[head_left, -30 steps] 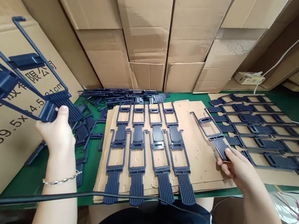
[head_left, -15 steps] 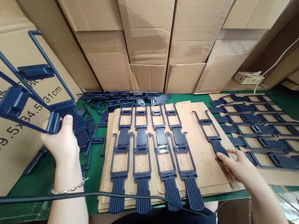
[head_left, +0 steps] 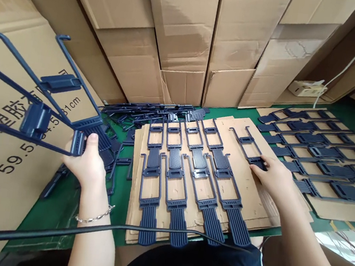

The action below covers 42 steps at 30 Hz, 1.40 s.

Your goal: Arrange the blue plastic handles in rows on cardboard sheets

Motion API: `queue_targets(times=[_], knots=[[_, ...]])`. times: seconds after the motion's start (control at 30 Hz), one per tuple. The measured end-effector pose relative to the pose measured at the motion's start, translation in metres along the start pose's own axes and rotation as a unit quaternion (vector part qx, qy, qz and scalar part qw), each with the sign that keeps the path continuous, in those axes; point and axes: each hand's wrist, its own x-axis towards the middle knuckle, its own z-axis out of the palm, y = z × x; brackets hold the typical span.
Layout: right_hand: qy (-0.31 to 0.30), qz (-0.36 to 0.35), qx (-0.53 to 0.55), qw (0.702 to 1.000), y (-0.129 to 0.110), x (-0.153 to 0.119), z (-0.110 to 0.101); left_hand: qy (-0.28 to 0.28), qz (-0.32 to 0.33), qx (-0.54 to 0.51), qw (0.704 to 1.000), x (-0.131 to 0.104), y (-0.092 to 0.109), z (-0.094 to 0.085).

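Frames [head_left: 42, 102] of thin, light-looking plastic fan toward ten o'clock from the clenched left hand [head_left: 87, 162], best held by ribbed ends, while right hand [head_left: 271, 178] presses another frame [head_left: 247, 146] flat.

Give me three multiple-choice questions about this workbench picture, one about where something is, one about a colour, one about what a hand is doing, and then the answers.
1. Where does the single dark blue plastic frame piece under the right hand lie?
A. on the brown cardboard sheet
B. on the bare green table top
C. inside an open box

2. What colour is the table surface?
A. white
B. green
C. red

3. What is the left hand doing?
A. resting flat on the table
B. holding a pen
C. gripping a bunch of dark blue plastic frames lifted off the table

Answers:
1. A, the piece lies on the cardboard to the right of the two rows of matching pieces.
2. B, green shows between the cardboard sheets.
3. C, the fingers close on the frames' ribbed ends, and the frames stick out to the left in the air.
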Motion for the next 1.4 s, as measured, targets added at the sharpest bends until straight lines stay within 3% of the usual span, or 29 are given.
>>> queue_targets(times=[0.4, 0.87, 1.4], knots=[[0.038, -0.056, 0.035, 0.997, -0.039, 0.017, 0.018, -0.007, -0.029, -0.055, 0.998, -0.012, -0.001, 0.007], [0.055, -0.054, 0.067, 0.995, -0.047, 0.02, 0.025, -0.027, -0.063, -0.112, 0.991, -0.019, 0.004, 0.009], [0.065, -0.056, 0.089, 0.992, -0.05, 0.018, 0.027, -0.033, -0.067, -0.105, 0.992, -0.022, 0.005, 0.01]])
